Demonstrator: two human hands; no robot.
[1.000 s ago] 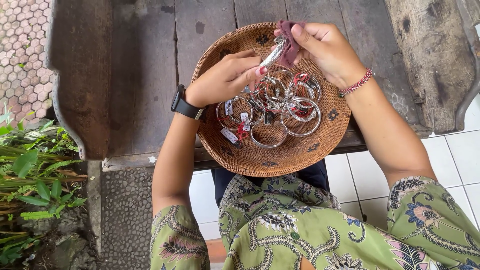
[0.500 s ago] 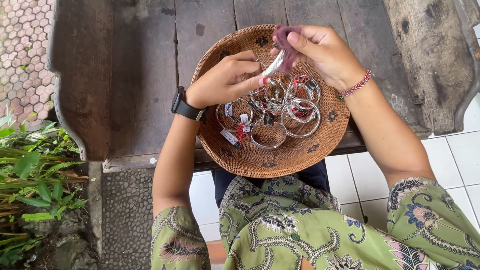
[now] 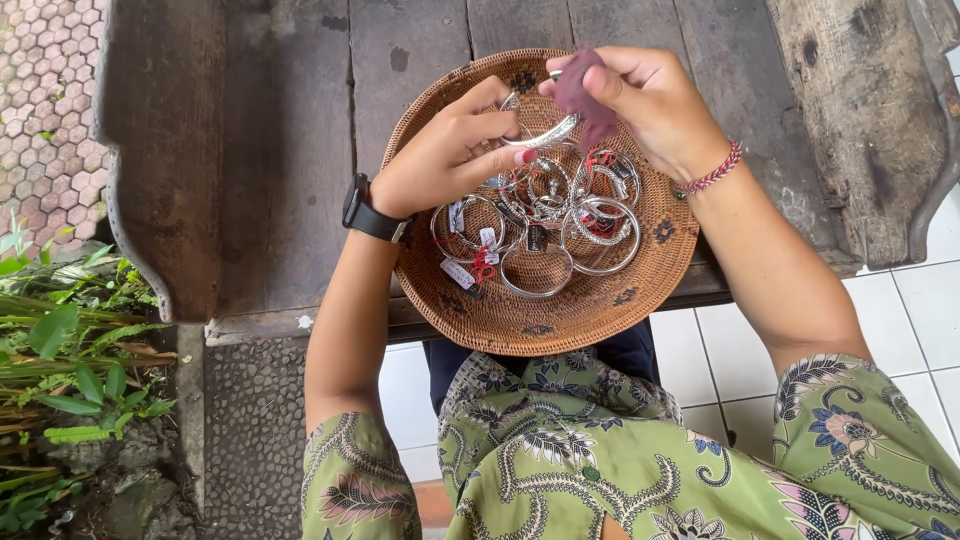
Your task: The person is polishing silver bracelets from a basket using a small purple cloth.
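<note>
Woven basket (image 3: 470, 300) holds silver bangles (image 3: 560, 215) (some tagged)

The person wears a green top (image 3: 560, 460) with short sleeves, printed all over with paisley and flower shapes in cream, dark blue and pink. A black watch (image 3: 372, 214) circles the left wrist; a braided red-and-white bracelet (image 3: 712, 174) circles the right.

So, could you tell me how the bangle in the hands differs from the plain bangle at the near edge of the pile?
The held bangle is lifted above the basket, pinched by the left hand while the right hand presses a purple cloth on it. The plain bangle lies flat and untouched. Both are silver.
</note>
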